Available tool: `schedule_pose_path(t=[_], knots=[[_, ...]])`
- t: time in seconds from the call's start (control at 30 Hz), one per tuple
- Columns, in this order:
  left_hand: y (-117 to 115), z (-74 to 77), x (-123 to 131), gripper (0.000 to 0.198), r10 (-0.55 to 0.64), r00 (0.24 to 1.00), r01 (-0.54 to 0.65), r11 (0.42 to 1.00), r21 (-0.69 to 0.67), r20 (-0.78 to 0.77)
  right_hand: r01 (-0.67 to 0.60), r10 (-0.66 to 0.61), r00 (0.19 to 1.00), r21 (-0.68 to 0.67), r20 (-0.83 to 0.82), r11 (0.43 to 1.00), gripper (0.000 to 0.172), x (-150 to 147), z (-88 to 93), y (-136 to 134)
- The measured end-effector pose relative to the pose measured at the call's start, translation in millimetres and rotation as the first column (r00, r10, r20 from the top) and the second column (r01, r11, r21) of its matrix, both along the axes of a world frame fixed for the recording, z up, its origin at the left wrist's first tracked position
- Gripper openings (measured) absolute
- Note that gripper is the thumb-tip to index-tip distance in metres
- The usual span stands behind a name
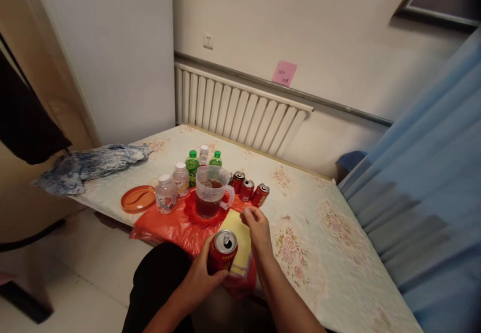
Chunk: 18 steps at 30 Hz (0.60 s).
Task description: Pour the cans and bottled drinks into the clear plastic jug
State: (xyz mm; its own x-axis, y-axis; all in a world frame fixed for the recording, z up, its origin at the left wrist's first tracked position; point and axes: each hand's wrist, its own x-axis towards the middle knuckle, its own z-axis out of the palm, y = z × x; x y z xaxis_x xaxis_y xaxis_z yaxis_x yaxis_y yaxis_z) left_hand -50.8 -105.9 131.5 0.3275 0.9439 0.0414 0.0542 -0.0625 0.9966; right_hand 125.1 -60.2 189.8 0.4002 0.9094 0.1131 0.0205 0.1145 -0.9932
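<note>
My left hand is wrapped round a red drink can with its top opened, held upright over my lap. My right hand hovers just above and right of the can, fingers pinched together on something too small to make out. Straight ahead stands a clear plastic jug part full of dark liquid, on a red plastic bag. A yellow cloth lies between the jug and my hands.
Three more red cans stand right of the jug. Green-capped bottles and white-capped bottles stand behind and left. An orange lid lies near the edge of the floral mattress. A blue cloth, radiator and blue curtain surround it.
</note>
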Motion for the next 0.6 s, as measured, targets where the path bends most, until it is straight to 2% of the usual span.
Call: schedule_pose_path(t=[0.17, 0.37, 0.6], knots=[[5, -1.3, -11, 0.081, 0.066, 0.997, -0.067, 0.997, -0.028, -0.028, 0.032, -0.036, 0.987, 0.031, 0.160, 0.999, 0.028, 3, -2.6, 35], [10, -7.6, -17, 0.082, 0.087, 0.996, -0.087, 0.996, -0.035, 0.003, 0.060, -0.076, 0.963, 0.069, 0.260, 0.996, 0.035, -3, -5.9, 67], [15, -4.7, -23, 0.079, 0.104, 0.994, -0.105, 0.993, -0.052, -0.026, -0.045, 0.031, 0.960, 0.044, 0.278, 0.998, 0.039, -11, -20.5, 92]])
